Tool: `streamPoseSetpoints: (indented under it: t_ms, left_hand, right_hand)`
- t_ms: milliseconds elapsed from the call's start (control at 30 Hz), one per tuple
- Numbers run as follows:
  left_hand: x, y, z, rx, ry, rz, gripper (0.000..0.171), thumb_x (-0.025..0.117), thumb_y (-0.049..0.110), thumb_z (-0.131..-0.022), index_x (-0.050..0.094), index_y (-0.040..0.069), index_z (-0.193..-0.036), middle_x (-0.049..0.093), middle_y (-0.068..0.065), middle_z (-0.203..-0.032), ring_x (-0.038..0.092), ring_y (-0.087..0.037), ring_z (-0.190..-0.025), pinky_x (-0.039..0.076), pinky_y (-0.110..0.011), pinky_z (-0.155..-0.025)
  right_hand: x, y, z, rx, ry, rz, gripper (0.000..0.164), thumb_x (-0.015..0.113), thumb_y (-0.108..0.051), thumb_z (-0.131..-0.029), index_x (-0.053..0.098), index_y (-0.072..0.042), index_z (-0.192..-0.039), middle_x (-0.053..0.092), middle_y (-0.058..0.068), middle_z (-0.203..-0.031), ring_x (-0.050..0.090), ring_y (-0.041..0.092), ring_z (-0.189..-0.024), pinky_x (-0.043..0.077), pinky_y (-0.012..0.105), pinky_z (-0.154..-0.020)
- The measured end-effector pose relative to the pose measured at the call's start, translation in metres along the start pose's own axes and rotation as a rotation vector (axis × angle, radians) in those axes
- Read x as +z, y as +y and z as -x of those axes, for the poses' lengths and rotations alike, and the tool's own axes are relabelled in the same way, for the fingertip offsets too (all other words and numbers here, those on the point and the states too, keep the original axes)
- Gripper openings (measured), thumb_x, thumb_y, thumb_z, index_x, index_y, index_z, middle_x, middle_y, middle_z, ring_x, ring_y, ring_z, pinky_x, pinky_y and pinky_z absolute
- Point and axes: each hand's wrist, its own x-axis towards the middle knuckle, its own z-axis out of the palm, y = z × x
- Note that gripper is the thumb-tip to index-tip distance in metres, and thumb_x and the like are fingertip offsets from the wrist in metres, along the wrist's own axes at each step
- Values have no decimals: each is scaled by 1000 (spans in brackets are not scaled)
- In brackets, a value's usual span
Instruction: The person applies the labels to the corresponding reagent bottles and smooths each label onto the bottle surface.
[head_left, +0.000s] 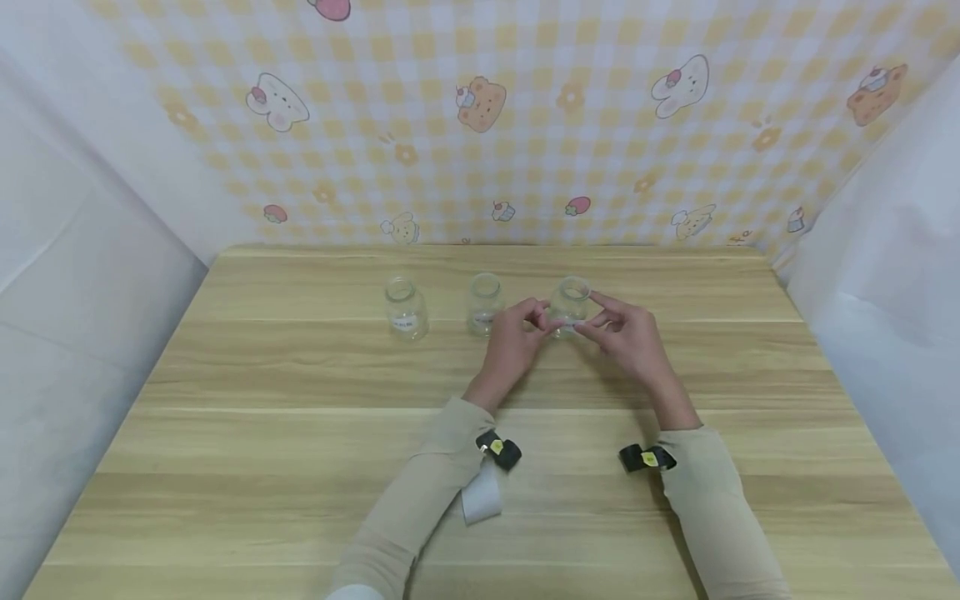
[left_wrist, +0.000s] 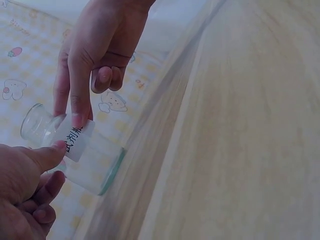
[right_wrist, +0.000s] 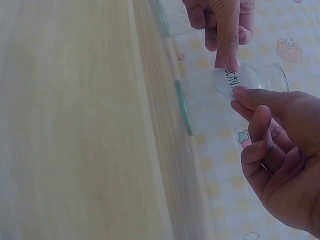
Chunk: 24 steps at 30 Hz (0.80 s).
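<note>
A clear wide-mouthed glass bottle point(head_left: 567, 307) stands upright on the table at the right end of a row, with both hands around it. On its front is a white label point(left_wrist: 80, 142) with black Chinese characters. My left hand point(head_left: 516, 337) holds the bottle from its left side, thumb pressed on one end of the label. My right hand point(head_left: 632, 340) grips it from the right, thumb on the label's other end and index finger reaching behind the glass. In the right wrist view, the thumbs partly cover the label point(right_wrist: 227, 82).
Two more labelled glass bottles stand to the left, one at the middle point(head_left: 484, 300) and one farther left point(head_left: 405, 308). A curled white paper piece point(head_left: 482, 498) lies by my left forearm. Behind the wooden table point(head_left: 300, 467) hangs a checked cloth point(head_left: 525, 150).
</note>
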Motion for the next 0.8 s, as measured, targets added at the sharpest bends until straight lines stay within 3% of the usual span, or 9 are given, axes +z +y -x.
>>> streamPoseSetpoints:
  t_ms: [300, 600, 800]
  left_hand:
    - [1, -2, 0, 15, -1, -10, 30, 80, 16, -89, 55, 8, -74, 72, -8, -80, 69, -26, -119, 50, -33, -105]
    - [4, -2, 0, 75, 24, -21, 31, 79, 13, -90, 53, 8, -74, 71, -10, -79, 68, -27, -120, 49, -32, -105]
    - [6, -2, 0, 118, 45, -50, 34, 80, 10, -90, 52, 8, -72, 71, -11, -78, 68, -29, -120, 49, -34, -107]
  right_hand:
    - [-1, 0, 0, -3, -5, -4, 58, 79, -13, -93, 57, -5, -146, 76, 12, -89, 56, 13, -52, 37, 22, -43]
    - [-1, 1, 0, 0, 0, -1, 57, 78, -12, -94, 57, -6, -146, 76, 12, -89, 61, 27, -54, 39, 23, -43]
    - [-1, 1, 0, -8, 5, -7, 57, 79, -13, -93, 58, -3, -145, 76, 14, -88, 60, 21, -52, 38, 22, -43]
